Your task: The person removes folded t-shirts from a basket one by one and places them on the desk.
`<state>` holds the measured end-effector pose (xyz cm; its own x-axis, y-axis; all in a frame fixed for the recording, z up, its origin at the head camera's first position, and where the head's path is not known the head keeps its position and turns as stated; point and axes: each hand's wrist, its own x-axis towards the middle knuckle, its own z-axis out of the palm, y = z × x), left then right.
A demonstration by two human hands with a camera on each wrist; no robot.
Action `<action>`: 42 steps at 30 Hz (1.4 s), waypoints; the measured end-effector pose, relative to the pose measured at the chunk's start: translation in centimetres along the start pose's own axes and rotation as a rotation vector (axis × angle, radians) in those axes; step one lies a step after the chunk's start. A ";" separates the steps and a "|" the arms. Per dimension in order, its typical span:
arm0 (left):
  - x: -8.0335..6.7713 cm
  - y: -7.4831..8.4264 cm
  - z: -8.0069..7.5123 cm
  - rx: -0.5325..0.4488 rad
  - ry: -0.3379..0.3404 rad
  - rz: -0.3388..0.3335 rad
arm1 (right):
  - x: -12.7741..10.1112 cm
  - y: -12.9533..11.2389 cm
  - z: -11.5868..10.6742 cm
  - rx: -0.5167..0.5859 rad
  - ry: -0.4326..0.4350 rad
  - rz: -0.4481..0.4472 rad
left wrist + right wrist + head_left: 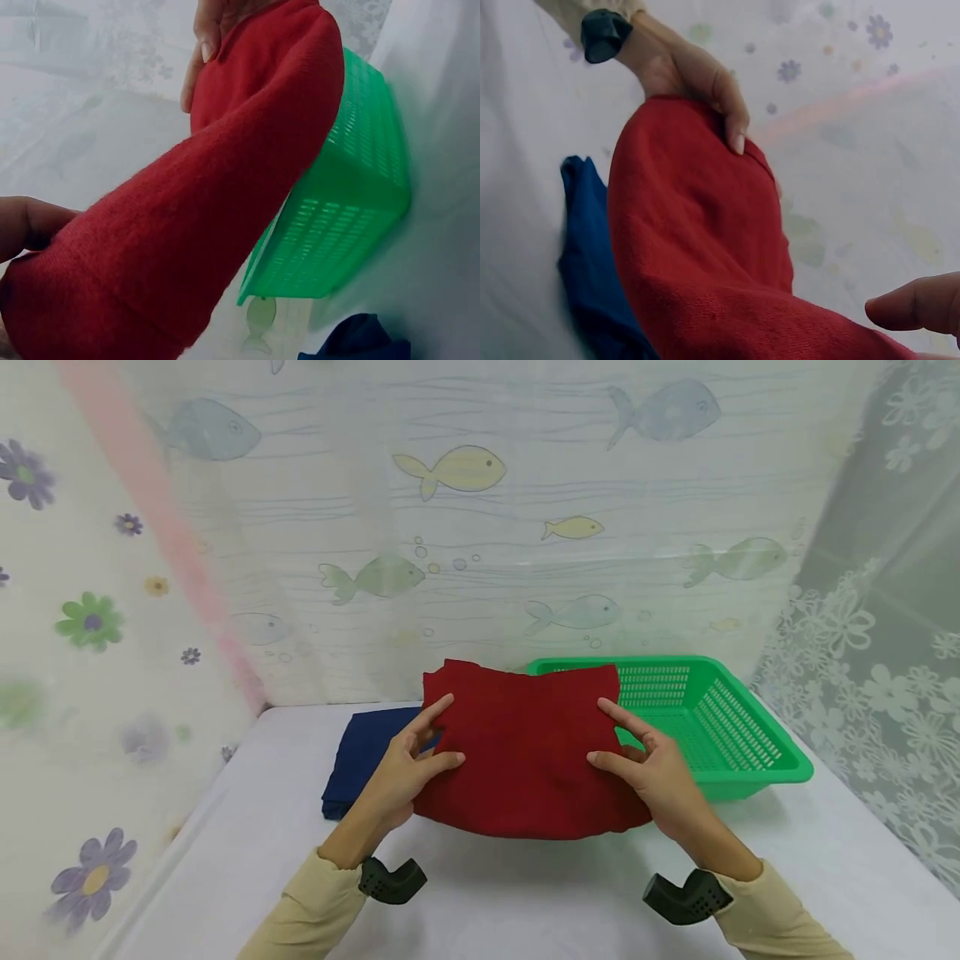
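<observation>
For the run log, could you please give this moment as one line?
hands: left and right hold red cloth | lifted | green basket behind

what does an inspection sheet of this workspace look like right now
surface: white table, covered with a plain sheet.
job's things: folded red cloth held up off the table, partly over the green basket; the basket part in view holds nothing.
clutter: folded blue cloth lying flat on the table to the left, behind the red cloth.
hands: left hand and right hand each grip one side of the red cloth, thumbs on top.
cables: nothing seen.
surroundings: fish-print curtain behind, flower-print curtain on the left, white lace curtain on the right.
</observation>
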<state>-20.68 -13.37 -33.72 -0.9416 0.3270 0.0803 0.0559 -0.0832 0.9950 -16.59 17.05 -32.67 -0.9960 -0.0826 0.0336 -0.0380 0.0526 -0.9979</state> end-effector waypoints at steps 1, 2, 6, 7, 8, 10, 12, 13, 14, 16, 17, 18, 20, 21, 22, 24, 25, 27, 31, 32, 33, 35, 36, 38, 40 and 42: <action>-0.2 -0.1 -0.2 -0.001 0.002 -0.001 | -0.1 0.1 0.3 -0.007 0.000 -0.002; -0.4 -0.1 -0.4 -0.001 0.005 -0.003 | -0.2 0.2 0.5 -0.010 -0.002 -0.004; -1.4 -0.3 -1.4 0.001 0.023 -0.017 | -0.4 0.6 1.6 -0.018 -0.008 -0.007; -1.7 -0.3 -1.7 0.004 0.028 -0.020 | -0.4 0.7 1.9 -0.020 -0.010 -0.009; -2.0 -0.3 -1.9 0.008 0.033 -0.023 | -0.5 0.8 2.2 -0.023 -0.014 -0.012; -2.6 -0.3 -2.3 0.019 0.045 -0.030 | -0.5 1.2 2.7 -0.030 -0.018 -0.014; -3.1 -0.4 -2.7 0.021 0.064 -0.042 | -0.6 1.6 3.3 -0.029 -0.026 -0.012; -3.4 -0.5 -3.0 0.022 0.074 -0.048 | -0.6 1.8 3.6 -0.024 -0.029 -0.010; -3.6 -0.6 -3.2 0.022 0.085 -0.055 | -0.7 2.1 3.9 -0.019 -0.032 -0.008; -4.1 -0.9 -3.6 0.020 0.103 -0.067 | -0.7 2.5 4.5 -0.008 -0.039 0.004; -4.3 -1.0 -3.9 0.017 0.109 -0.071 | -0.8 2.7 4.8 -0.005 -0.042 0.007; -4.6 -1.1 -4.1 0.019 0.116 -0.073 | -0.8 2.8 5.1 -0.001 -0.045 0.009; -5.0 -1.4 -4.4 0.023 0.129 -0.077 | -0.9 3.1 5.6 0.003 -0.049 0.013; -5.3 -1.4 -4.6 0.026 0.138 -0.079 | -0.9 3.3 5.8 0.005 -0.049 0.012; -5.5 -1.5 -4.7 0.034 0.148 -0.084 | -0.9 3.5 6.1 0.008 -0.047 0.008; -5.9 -1.7 -5.0 0.048 0.172 -0.093 | -1.0 3.9 6.6 0.017 -0.040 -0.003; -6.0 -1.8 -5.1 0.058 0.184 -0.097 | -1.1 4.1 6.9 0.022 -0.031 -0.011; -6.4 -2.0 -5.3 0.074 0.211 -0.107 | -1.2 4.5 7.6 0.027 -0.005 -0.036; -6.9 -2.6 -5.7 0.070 0.253 -0.116 | -1.4 5.6 9.0 0.032 0.069 -0.061; -7.0 -2.8 -5.8 0.067 0.262 -0.116 | -1.5 5.9 9.3 0.034 0.085 -0.060; -7.1 -2.9 -5.9 0.064 0.268 -0.115 | -1.5 6.1 9.6 0.036 0.100 -0.054; -7.3 -3.2 -6.0 0.054 0.281 -0.113 | -1.7 6.5 10.2 0.049 0.117 -0.033; -7.4 -3.4 -6.1 0.050 0.290 -0.112 | -1.7 6.7 10.5 0.056 0.123 -0.022; -7.7 -3.7 -6.3 0.041 0.306 -0.121 | -1.8 7.0 11.0 0.069 0.127 -0.010; -8.0 -3.9 -6.4 0.026 0.322 -0.138 | -1.9 7.3 11.4 0.084 0.123 -0.003; -8.3 -4.2 -6.6 0.020 0.339 -0.158 | -1.9 7.6 11.7 0.097 0.115 0.006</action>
<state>-15.26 -21.93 -38.94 -0.9954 0.0043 -0.0953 -0.0954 -0.0368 0.9948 -14.01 5.99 -41.01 -0.9991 0.0325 0.0283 -0.0297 -0.0443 -0.9986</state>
